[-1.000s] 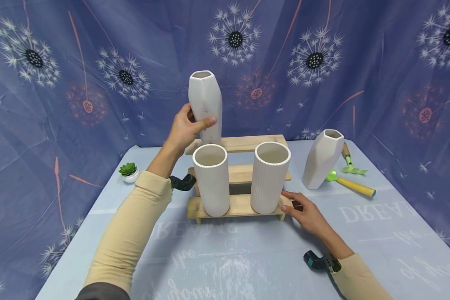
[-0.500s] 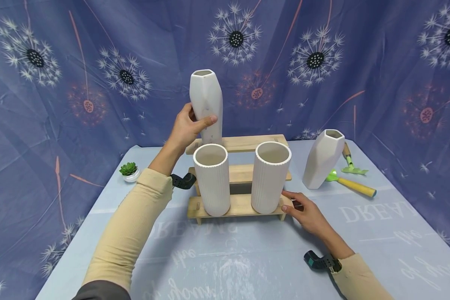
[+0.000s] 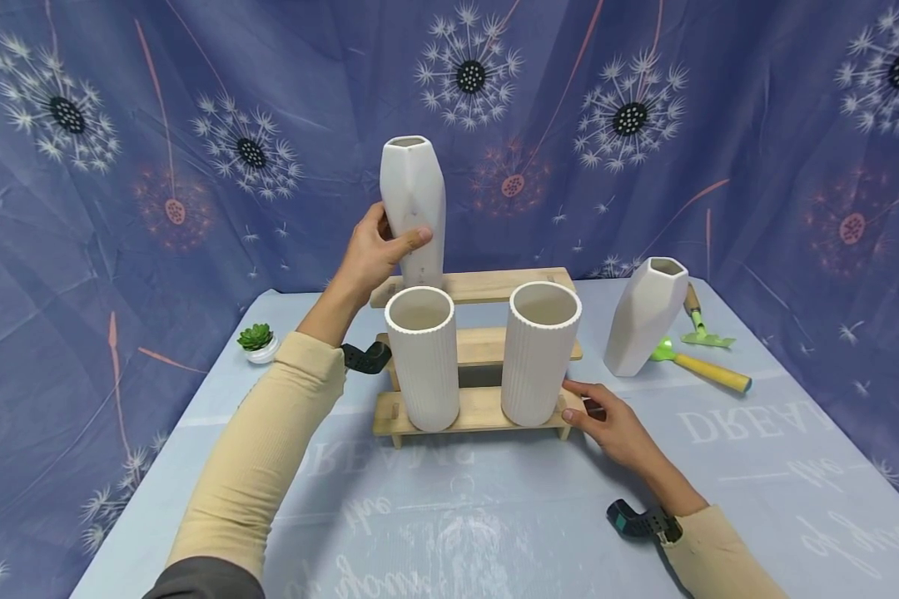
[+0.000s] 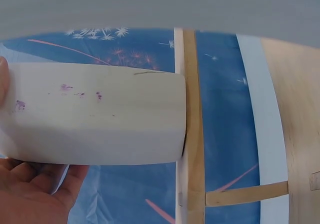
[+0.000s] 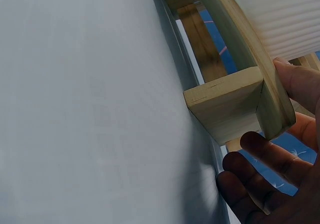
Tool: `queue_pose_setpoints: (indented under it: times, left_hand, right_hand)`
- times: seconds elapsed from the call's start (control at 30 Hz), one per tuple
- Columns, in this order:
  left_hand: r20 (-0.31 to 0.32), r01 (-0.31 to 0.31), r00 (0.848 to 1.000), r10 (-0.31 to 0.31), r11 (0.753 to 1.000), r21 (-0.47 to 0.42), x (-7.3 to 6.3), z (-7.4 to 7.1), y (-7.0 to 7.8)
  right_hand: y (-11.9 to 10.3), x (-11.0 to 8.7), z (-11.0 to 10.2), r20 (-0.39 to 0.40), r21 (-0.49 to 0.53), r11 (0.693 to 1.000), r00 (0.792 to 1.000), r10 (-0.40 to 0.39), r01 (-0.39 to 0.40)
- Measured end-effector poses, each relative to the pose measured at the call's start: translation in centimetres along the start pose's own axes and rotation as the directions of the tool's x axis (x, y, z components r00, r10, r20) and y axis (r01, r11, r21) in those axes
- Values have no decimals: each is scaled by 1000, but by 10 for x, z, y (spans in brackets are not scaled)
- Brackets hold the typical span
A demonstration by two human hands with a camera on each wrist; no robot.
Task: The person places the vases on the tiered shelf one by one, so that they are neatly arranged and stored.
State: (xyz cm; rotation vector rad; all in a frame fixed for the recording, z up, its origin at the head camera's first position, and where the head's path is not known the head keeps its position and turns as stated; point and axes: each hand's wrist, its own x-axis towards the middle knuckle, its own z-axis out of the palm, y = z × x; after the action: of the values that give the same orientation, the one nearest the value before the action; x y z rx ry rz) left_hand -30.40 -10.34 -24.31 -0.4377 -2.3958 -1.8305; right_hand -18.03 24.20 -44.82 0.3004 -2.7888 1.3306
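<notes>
My left hand (image 3: 378,254) grips a tall white faceted vase (image 3: 414,187) around its lower half, thumb across the front. The vase stands upright at the left end of the top tier of a wooden stepped stand (image 3: 487,287). In the left wrist view the vase (image 4: 100,114) shows small purple marks, its base against the wooden slat (image 4: 192,134). My right hand (image 3: 607,424) holds the right end of the stand's bottom tier; in the right wrist view the thumb lies on top of the board (image 5: 280,99), fingers below. Two ribbed white cylinder vases (image 3: 423,366) (image 3: 541,358) stand on the bottom tier.
A second white faceted vase (image 3: 644,320) stands leaning-shaped to the right of the stand. Beside it lie a yellow-handled green garden tool (image 3: 712,373) and a small green rake (image 3: 697,324). A potted succulent (image 3: 257,341) sits at the left. A dandelion-print curtain (image 3: 307,100) hangs behind.
The faceted vase in my left hand has straightened slightly, its top shifting a little up and right. My right hand has stayed in place on the stand.
</notes>
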Motion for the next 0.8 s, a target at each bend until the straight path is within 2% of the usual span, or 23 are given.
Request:
queue_pose_setpoints:
  times: [0.27,0.67,0.8]
  left_hand:
    - [11,-15,1000,15,1000,-8,0,-3,-1]
    - [26,2,1000,-3,999,52,-4,-6,-4]
    - [17,-13,1000,12,998,54,-8,-9,-4]
  right_hand:
    - [-1,1,-1,-6,-12,1000,1000,-9,8]
    - [2,0,2,9,2,1000,1000,20,-20]
    - [3,0,2,6,-5,1000,1000,10,-10]
